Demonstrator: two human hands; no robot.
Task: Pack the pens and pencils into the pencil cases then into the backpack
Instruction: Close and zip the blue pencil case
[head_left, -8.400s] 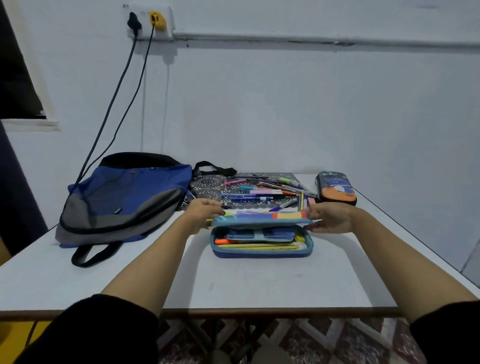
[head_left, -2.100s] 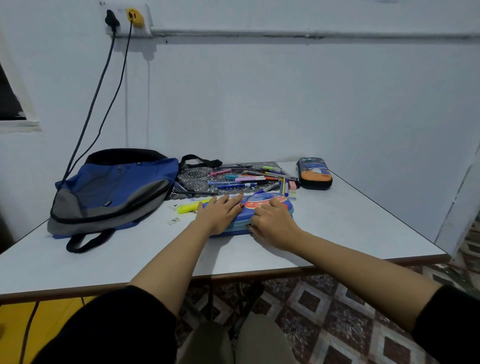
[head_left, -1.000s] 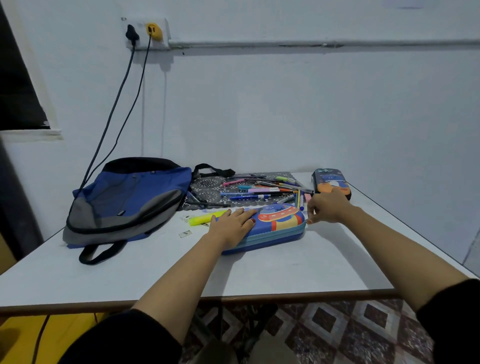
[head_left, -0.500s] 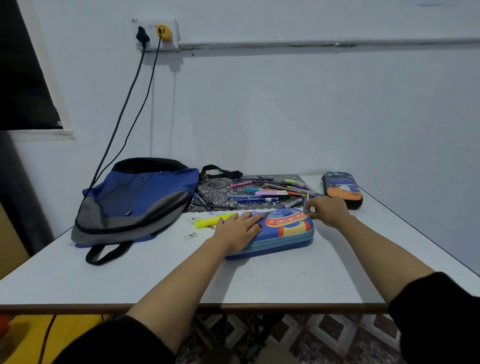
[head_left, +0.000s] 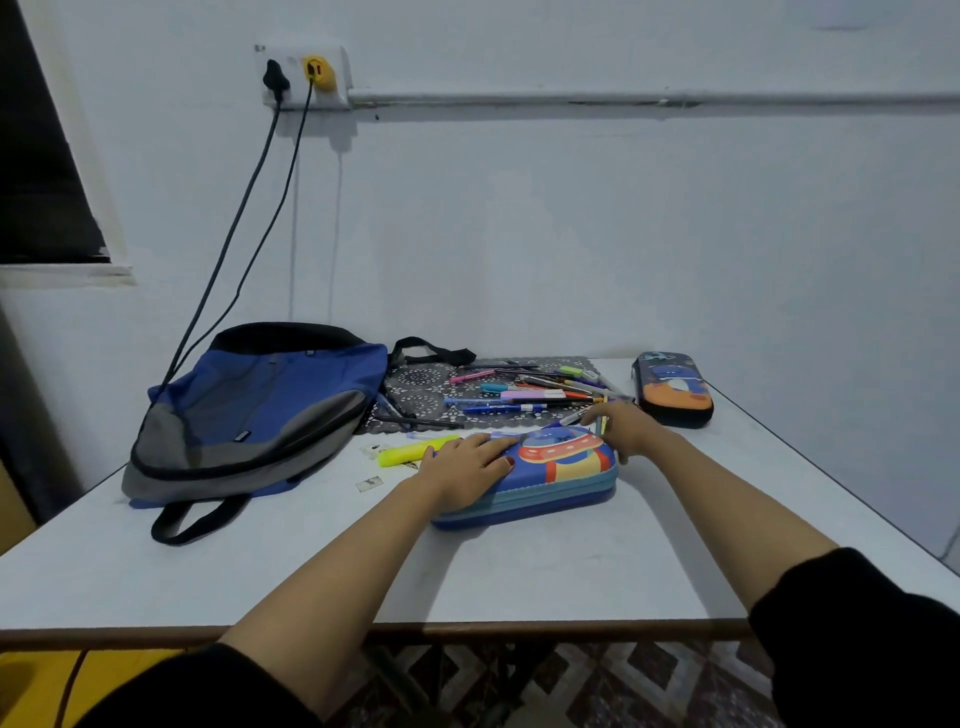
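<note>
The table (head_left: 218, 582) is the biggest thing we see, white, with both forearms reaching out over it. Well out to the left of the left hand (head_left: 467, 465) lies the backpack (head_left: 249, 415), blue and grey with black straps, flat on its side and touched by neither hand. Beyond both hands, toward the wall, we find a dark patterned mat (head_left: 415, 387).

The blue pencil case (head_left: 566, 483) sits between the two hands, lid down (a cartoon flying saucer is printed on top). Our view shows the left hand lying flat on the left half of that lid, fingers straight and spread, pressing down on it. The right hand (head_left: 626, 428) is at the case's far right corner, thumb down against the end of the case and fingers bent toward the mat. We cannot tell whether it pinches anything there, since the fingertips are hidden behind the knuckles.

A second, dark pencil case (head_left: 672, 389) with an orange picture lies shut just beyond and to the right of the right hand, apart from it. The pens and pencils (head_left: 524, 397) lie loose in a heap on the mat, just past the right hand's fingers. A yellow highlighter (head_left: 410, 451) rests on the table just beside the left hand's fingertips, on the backpack side. A small scrap of paper (head_left: 369, 483) lies left of the left wrist.
</note>
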